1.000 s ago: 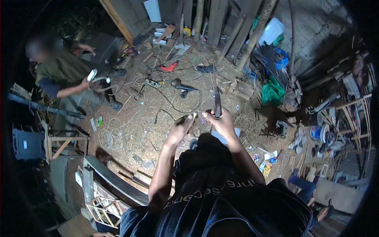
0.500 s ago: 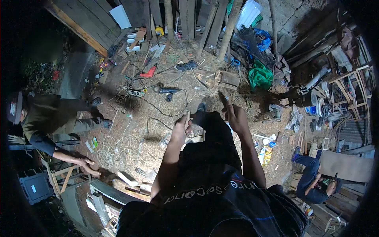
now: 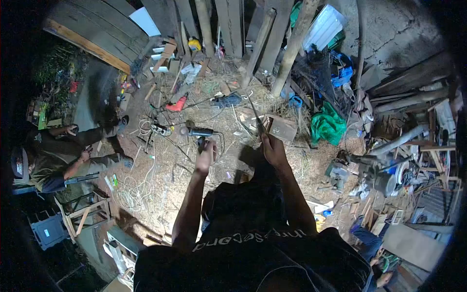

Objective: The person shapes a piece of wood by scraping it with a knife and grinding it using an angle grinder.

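My right hand (image 3: 273,151) is closed around the lower end of a long, narrow, dark blade-like tool (image 3: 258,116), which points away from me and tapers toward its tip. My left hand (image 3: 206,155) is held out level with it, fingers curled in; whatever they hold is hard to make out. Just beyond the left hand, an angle grinder (image 3: 199,131) lies on the ground with its cord. Farther off is a red power drill (image 3: 177,103). Wooden blocks (image 3: 283,127) sit beyond my right hand.
A person (image 3: 53,153) sits at the left, and another (image 3: 374,248) at the lower right. Pale rope (image 3: 136,192) lies tangled on the straw-strewn ground. A green tarp (image 3: 327,124) and leaning wooden posts (image 3: 296,46) stand at the back.
My left hand has moved left and slightly forward, nearer the grinder. My right hand has shifted slightly left, its blade now pointing forward. The left person has drawn back an outstretched arm.
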`<action>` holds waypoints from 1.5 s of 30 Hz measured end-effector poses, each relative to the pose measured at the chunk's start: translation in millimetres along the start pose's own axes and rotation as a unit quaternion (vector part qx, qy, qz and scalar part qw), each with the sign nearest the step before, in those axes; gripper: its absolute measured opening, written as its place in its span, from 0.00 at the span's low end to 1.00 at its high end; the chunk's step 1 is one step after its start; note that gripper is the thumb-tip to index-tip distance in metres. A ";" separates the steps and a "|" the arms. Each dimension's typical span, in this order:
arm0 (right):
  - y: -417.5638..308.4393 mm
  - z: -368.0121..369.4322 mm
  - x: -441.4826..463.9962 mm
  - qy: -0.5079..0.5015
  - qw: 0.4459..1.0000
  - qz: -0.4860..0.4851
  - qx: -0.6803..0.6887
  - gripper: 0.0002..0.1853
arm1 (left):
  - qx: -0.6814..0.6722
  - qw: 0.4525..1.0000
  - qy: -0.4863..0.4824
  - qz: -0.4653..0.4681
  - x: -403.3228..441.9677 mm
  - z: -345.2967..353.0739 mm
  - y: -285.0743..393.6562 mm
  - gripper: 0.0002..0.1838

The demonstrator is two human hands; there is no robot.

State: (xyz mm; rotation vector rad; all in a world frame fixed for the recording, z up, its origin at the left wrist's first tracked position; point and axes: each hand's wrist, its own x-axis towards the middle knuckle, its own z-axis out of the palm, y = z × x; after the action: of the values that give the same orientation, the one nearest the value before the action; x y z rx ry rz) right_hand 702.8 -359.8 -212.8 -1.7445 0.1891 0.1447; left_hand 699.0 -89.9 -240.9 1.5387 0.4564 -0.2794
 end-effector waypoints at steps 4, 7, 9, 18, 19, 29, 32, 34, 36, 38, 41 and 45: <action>11.5 -31.9 51.7 -0.035 0.998 0.004 -0.060 0.18 | -0.004 0.996 0.039 -0.076 36.3 50.8 20.8 0.17; 0.0 -46.7 85.4 -0.087 0.992 0.050 -0.070 0.19 | -0.086 0.992 0.068 -0.057 59.4 67.8 -9.4 0.18; -8.8 -46.6 101.4 -0.105 0.990 0.086 -0.038 0.20 | 0.123 0.985 0.110 0.048 72.4 70.3 -27.0 0.19; 53.3 -6.2 124.9 -0.097 0.994 0.011 -0.052 0.18 | -0.039 0.983 0.027 -0.180 132.6 54.0 -66.0 0.22; 56.7 -0.7 123.9 -0.103 0.989 -0.029 -0.107 0.17 | -0.024 0.978 0.025 -0.206 134.4 51.4 -74.2 0.22; 197.4 65.6 184.7 -0.133 0.957 -0.054 -0.251 0.11 | -0.092 0.928 0.102 -0.347 177.1 12.1 -238.3 0.24; 246.8 86.1 202.3 -0.141 0.941 0.029 -0.308 0.16 | -0.044 0.921 0.171 -0.346 200.1 26.4 -252.1 0.26; 316.8 97.2 221.4 -0.160 0.935 0.090 -0.304 0.22 | -0.103 0.934 0.121 -0.319 225.3 21.1 -310.9 0.23; 369.2 105.5 236.3 -0.128 0.940 0.074 -0.308 0.21 | 0.010 0.953 0.195 -0.234 256.2 39.1 -357.5 0.21; 432.0 113.4 251.8 -0.029 0.929 -0.072 -0.363 0.22 | 0.076 0.967 0.226 -0.092 290.1 48.0 -426.4 0.19; 513.3 123.5 278.6 -0.042 0.931 -0.064 -0.357 0.21 | 0.110 0.966 0.215 0.095 339.5 64.9 -465.2 0.16; 569.7 138.3 319.6 -0.072 0.918 0.028 -0.389 0.19 | -0.163 0.986 0.031 0.013 397.5 73.4 -436.2 0.14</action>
State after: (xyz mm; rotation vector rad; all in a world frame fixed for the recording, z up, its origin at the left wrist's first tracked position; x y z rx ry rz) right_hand 898.6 -338.1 -850.7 -2.5106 0.0723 0.4352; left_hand 862.2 -130.4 -811.3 1.2338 0.5041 -0.1299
